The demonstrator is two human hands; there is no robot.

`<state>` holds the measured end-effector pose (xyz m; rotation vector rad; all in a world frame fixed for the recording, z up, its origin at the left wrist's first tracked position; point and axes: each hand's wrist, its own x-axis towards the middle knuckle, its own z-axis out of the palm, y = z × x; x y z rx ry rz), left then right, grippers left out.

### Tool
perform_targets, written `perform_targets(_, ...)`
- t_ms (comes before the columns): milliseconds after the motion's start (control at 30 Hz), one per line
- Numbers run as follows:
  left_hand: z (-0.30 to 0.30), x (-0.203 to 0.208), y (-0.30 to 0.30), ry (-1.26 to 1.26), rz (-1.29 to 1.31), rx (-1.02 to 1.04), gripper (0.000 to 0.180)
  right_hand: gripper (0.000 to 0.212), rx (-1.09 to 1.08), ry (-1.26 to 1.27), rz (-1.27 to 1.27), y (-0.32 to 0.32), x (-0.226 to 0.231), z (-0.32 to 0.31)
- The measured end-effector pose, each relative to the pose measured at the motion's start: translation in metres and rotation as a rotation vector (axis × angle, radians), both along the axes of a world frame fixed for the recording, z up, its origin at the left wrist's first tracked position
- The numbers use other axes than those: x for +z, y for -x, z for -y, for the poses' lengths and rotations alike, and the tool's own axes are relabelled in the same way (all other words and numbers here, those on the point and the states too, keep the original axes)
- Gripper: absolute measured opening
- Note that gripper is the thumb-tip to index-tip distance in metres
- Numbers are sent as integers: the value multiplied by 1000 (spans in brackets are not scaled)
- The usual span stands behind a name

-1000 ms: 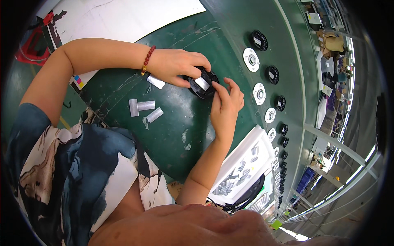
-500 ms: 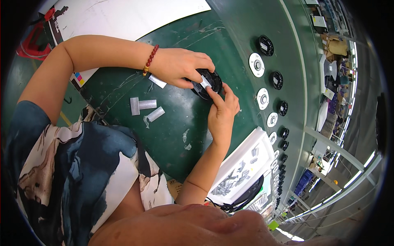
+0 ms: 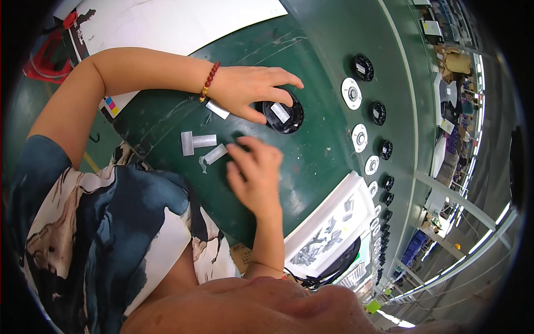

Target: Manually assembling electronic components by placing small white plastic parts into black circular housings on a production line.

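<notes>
My left hand [image 3: 250, 92], with a red bead bracelet at the wrist, reaches over a black round part [image 3: 293, 119]. Its fingers are spread, and the thumb and fingers are at the part's near side. A silver rectangular piece [image 3: 280, 113] lies on the middle of the black part. My right hand [image 3: 257, 173] hovers, slightly blurred, with its fingers apart beside a silver bar [image 3: 215, 154] that has a scrap of clear film at its end. Two more silver pieces [image 3: 187, 143] touch in a T shape to the left. Another silver bar [image 3: 217, 109] lies partly beneath my left wrist.
A white tray [image 3: 289, 240] of small silver pieces stands at the lower right, with black cable beside it. Along the far right runs a line of white discs [image 3: 351, 93] and black round parts [image 3: 362, 68]. A white sheet [image 3: 167, 22] covers the table's upper left.
My right hand has let go of the black part's edge and moved left toward the silver bars. The left hand's fingers have lifted off the silver piece and spread.
</notes>
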<state>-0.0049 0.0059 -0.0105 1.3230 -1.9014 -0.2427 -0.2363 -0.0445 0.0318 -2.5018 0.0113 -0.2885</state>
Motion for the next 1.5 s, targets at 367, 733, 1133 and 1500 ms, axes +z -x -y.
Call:
perform_targets(367,46,-3,-37,-58,-116,74,64,37,46,-27,-71,7,-17,-12)
perform_targets(733,206,-12,-118,-128,-54,520,60,37,-71,-52,-30,4,-29,-15)
perform_targets(1133,117,-23,-220,12,576,1245,27,31,-23,-65,-19,-2,-27,-9)
perform_targets(1500,56,3,-106,253,263,299,21,30,-154,-139,-16,9,-27,7)
